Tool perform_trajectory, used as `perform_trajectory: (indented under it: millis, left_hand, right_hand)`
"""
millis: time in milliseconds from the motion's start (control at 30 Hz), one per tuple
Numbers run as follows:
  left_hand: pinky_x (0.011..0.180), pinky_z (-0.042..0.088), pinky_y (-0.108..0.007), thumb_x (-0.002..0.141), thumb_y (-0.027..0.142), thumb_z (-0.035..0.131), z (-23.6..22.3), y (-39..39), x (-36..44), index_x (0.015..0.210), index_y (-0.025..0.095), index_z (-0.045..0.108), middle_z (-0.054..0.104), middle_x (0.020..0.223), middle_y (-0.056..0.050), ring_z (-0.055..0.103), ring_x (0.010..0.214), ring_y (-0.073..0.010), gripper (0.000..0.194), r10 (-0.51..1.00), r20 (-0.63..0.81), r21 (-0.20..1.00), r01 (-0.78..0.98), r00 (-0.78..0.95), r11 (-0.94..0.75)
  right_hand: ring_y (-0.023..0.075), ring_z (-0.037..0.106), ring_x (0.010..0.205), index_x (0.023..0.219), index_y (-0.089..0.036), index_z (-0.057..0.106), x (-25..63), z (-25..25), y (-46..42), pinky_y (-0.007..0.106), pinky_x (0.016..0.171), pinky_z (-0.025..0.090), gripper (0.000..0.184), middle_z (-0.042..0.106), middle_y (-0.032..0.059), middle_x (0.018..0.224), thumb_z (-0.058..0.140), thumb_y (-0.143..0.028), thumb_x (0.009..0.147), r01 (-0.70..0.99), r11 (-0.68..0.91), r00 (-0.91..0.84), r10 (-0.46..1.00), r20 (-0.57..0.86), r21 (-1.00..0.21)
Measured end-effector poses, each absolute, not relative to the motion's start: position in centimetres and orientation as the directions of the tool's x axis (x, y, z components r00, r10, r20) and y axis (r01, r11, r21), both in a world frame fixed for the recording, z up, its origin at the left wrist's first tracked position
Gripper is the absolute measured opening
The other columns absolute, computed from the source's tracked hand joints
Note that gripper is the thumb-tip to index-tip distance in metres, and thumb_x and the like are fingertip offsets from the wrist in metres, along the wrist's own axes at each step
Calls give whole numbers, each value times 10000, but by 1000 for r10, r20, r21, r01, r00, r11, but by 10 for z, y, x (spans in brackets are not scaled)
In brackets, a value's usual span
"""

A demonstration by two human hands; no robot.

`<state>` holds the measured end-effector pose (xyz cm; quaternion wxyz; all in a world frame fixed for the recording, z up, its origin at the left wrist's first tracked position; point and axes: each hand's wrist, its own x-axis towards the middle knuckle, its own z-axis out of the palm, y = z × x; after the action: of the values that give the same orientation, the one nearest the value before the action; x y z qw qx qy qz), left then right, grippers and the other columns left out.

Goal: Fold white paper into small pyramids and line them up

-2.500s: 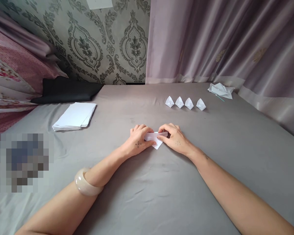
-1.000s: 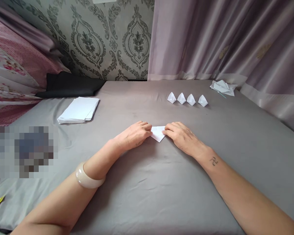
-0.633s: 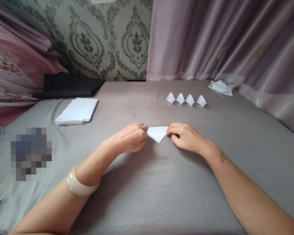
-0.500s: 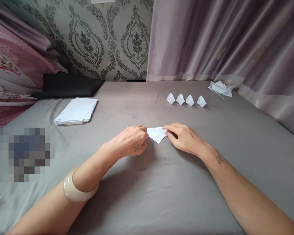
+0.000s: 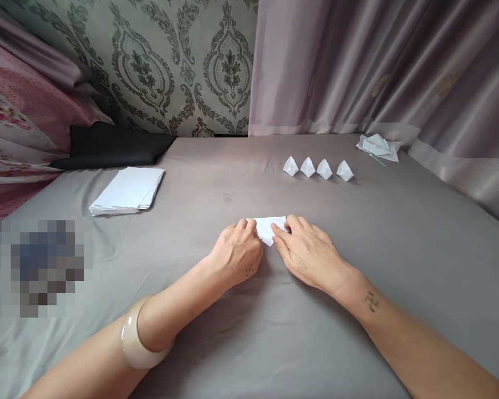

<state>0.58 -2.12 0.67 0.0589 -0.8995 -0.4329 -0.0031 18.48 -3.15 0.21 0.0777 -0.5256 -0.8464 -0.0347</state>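
A small folded sheet of white paper [image 5: 266,228] lies on the grey cloth between my hands, its point towards me and its straight edge away. My left hand [image 5: 239,249] is closed at the paper's left side, fingers curled and knuckles up; they cover that corner. On the other side, my right hand [image 5: 310,249] grips the right part, its thumb on top and its fingers bent at the far right corner. Beyond my hands, several folded white paper boats [image 5: 307,167] stand in a row.
A stack of white paper [image 5: 127,191] sits at the left, in front of a folded black cloth [image 5: 116,145]. Loose folded papers [image 5: 378,147] and a thin green stick [image 5: 377,160] lie far right by the curtain [image 5: 316,66]. A blurred patch covers something at left.
Both hands have come nearer to me. My left hand has turned, knuckles up, and covers more of the paper's left side. My right thumb now lies on top of the paper.
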Motion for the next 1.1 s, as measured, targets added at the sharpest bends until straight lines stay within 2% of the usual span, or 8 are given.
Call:
perform_trajectory:
  millis: [200, 333, 433, 500, 633, 833, 1033, 1100]
  left_hand:
    - [471, 284, -282, 977, 364, 317, 4, -10, 4, 695, 152, 610, 560, 761, -93, 524, 668, -184, 459, 849, 90, 14, 851, 521, -524]
    - [515, 336, -260, 933, 378, 451, -5, 8, -5, 665, 177, 575, 547, 776, -48, 532, 698, -163, 357, 891, 98, 251, 856, 443, -453]
    - [662, 447, -291, 828, 393, 616, -12, 21, -12, 836, 198, 602, 555, 907, -49, 535, 851, -199, 196, 925, 92, 483, 795, 370, -366]
    - [727, 470, -337, 777, 417, 668, -15, 26, -14, 962, 208, 610, 537, 956, -63, 513, 917, -227, 285, 935, 60, 570, 757, 350, -320]
    - [759, 470, -367, 747, 438, 683, -16, 30, -14, 989, 217, 618, 512, 990, -66, 487, 948, -236, 334, 933, -2, 649, 710, 359, -272]
    - [716, 429, -328, 752, 417, 657, -10, 27, -13, 884, 200, 570, 557, 953, -38, 498, 844, -193, 268, 926, -83, 668, 710, 368, -222]
    - [628, 388, -259, 754, 353, 637, -9, 26, -16, 1109, 218, 547, 620, 897, -12, 510, 729, -146, 391, 901, -51, 781, 579, 432, -234]
    - [610, 371, -248, 764, 352, 622, -8, 27, -17, 1101, 216, 594, 614, 828, 3, 501, 688, -134, 365, 877, -88, 798, 560, 473, -222]
  right_hand:
    - [169, 532, 740, 695, -204, 654, 199, 6, -19, 305, 554, 313, 392, 579, 65, 830, 381, -270, 969, 912, 377, -353, 922, 162, -162]
    - [143, 536, 694, 618, -207, 624, 209, 0, 0, 278, 536, 318, 298, 598, 26, 809, 544, -317, 883, 892, 288, -257, 957, 133, -349]
    - [132, 554, 692, 733, -225, 651, 217, -9, 14, 271, 605, 412, 134, 621, -1, 823, 628, -337, 802, 791, 187, -174, 982, 80, -583]
    - [138, 566, 731, 956, -248, 671, 222, -13, 19, 286, 671, 457, 205, 637, 5, 893, 648, -332, 770, 720, 173, -185, 981, 55, -672]
    - [174, 569, 903, 1224, -292, 590, 227, -16, 19, 328, 782, 469, 449, 627, 33, 1078, 630, -313, 777, 686, 219, -271, 962, 35, -694]
    - [199, 546, 1044, 1314, -309, 498, 225, -12, 13, 349, 828, 463, 511, 591, 46, 1202, 594, -299, 812, 659, 216, -313, 950, -1, -720]
    - [197, 543, 1085, 1355, -315, 452, 226, -13, 13, 357, 865, 463, 571, 579, 52, 1244, 604, -282, 806, 643, 181, -310, 950, -37, -744]
    - [197, 551, 1078, 1356, -304, 458, 226, -14, 14, 369, 891, 457, 594, 595, 53, 1218, 624, -267, 787, 615, 179, -314, 949, -31, -768]
